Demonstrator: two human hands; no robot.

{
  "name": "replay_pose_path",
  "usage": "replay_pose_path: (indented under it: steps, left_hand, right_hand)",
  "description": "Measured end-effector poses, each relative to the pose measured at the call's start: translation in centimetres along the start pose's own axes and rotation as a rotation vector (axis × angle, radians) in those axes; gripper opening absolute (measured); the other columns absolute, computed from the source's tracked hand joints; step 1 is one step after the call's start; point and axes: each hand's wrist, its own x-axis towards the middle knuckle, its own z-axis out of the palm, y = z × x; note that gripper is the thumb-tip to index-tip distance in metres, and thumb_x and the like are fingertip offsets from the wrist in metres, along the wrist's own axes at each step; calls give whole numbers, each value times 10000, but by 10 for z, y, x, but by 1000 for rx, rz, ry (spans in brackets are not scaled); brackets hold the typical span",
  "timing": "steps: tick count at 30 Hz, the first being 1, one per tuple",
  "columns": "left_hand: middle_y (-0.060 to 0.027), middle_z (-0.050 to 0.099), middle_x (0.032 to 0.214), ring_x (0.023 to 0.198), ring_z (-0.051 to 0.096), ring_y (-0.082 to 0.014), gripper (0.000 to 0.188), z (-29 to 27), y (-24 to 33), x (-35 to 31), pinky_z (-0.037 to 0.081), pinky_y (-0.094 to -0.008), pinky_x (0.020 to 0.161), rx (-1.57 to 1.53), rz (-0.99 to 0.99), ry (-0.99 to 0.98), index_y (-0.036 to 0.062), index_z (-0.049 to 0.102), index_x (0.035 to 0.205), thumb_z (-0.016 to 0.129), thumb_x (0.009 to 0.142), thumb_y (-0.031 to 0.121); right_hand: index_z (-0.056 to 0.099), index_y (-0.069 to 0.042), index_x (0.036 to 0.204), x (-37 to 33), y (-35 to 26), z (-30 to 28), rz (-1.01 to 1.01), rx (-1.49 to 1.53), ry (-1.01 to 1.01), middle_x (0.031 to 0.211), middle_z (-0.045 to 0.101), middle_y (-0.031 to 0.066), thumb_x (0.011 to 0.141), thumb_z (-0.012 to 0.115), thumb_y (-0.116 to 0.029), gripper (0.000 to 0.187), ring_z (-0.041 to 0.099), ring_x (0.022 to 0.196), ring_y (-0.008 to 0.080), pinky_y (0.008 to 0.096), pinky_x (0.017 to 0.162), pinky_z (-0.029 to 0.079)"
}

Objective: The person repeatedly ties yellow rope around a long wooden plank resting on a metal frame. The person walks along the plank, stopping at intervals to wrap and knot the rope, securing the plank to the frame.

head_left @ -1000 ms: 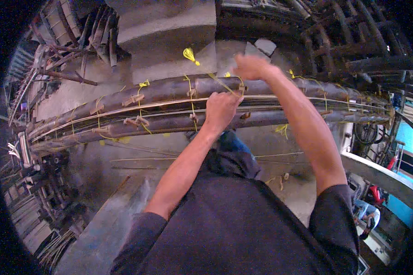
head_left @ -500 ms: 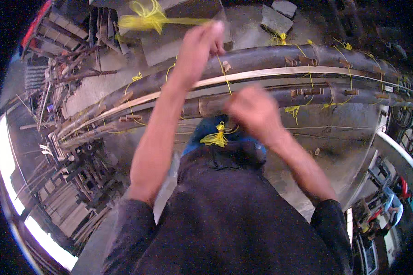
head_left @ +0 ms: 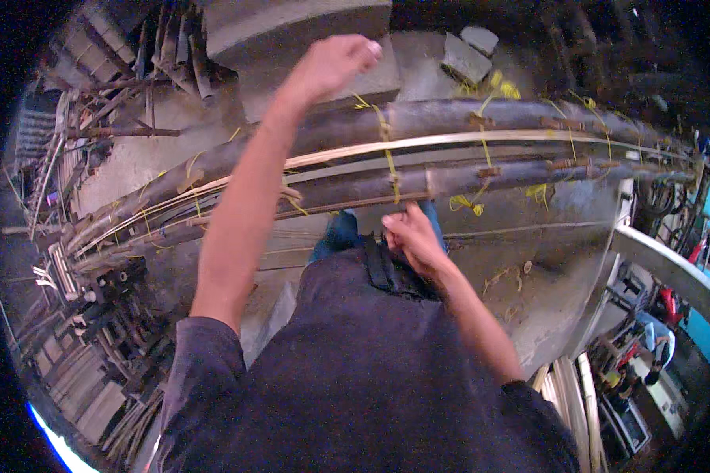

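Two long, dark jointed poles that look like bamboo, the far pole [head_left: 339, 126] and the near pole [head_left: 347, 188], run across in front of me. A pale wooden strip [head_left: 426, 140] lies between them. Yellow twine [head_left: 392, 162] crosses both poles between my hands. My left hand [head_left: 339, 67] is raised beyond the far pole with its fingers curled together; anything inside is hidden. Just on my side of the near pole, my right hand [head_left: 414, 236] is closed, thumb pressed to the fingers. What it grips, if anything, does not show.
Bunches of yellow twine, one being a knotted bundle [head_left: 467, 206], hang along the poles. Beyond them stand a concrete block [head_left: 315, 47] and a loose stone slab [head_left: 465, 59]. Timber scraps [head_left: 95, 355] are piled at left. Another person [head_left: 656, 339] is far right.
My right hand has drawn down toward my body, away from the near pole. The yellow bundles near each hand no longer show. The view has shifted, and the left hand stays beyond the far pole.
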Motion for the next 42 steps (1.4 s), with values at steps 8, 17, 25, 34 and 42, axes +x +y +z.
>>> replay_pose_path:
  steps: [8, 17, 25, 34, 42]
  left_hand:
    - [-160, 644, 786, 767, 616, -341, 214, 72, 26, -140, 472, -428, 702, 200, 131, 178, 63, 647, 881, 555, 849, 253]
    - [-99, 642, 734, 688, 619, -273, 162, 79, 24, -129, 437, -406, 603, 285, 103, 294, 140, 674, 847, 569, 848, 264]
    - [-54, 634, 711, 661, 602, -175, 184, 71, 29, -148, 406, -328, 588, -13, 80, 351, 78, 617, 810, 566, 878, 241]
    - [-1, 556, 759, 710, 521, -83, 268, 54, -36, -1, 405, -262, 582, -575, -453, -112, 93, 574, 812, 547, 875, 352]
    - [-130, 632, 1098, 1041, 585, -304, 460, -62, -84, 7, 445, -394, 896, 144, 45, -195, 93, 594, 1148, 439, 903, 451]
  right_hand:
    - [634, -39, 934, -85, -245, 120, -881, -1782, -151, 786, 553, 132, 850, 572, -203, 194, 588, 787, 257, 343, 680, 460]
    - [538, -25, 1100, 112, -203, 71, -640, -1274, -67, 900, 595, 80, 927, 483, -212, 260, 612, 839, 205, 311, 749, 491]
    - [527, -82, 975, 19, -34, 48, -699, -1349, -411, 790, 613, 196, 829, 531, -116, 150, 620, 744, 364, 468, 631, 489]
    - [524, -78, 1046, 27, -41, 46, -788, -1513, -490, 804, 640, 139, 781, 557, -132, 273, 638, 751, 314, 421, 647, 519]
    - [425, -91, 1310, -48, -6, 99, -175, -494, -318, 960, 589, 90, 834, 572, -141, 501, 567, 853, 203, 321, 795, 457]
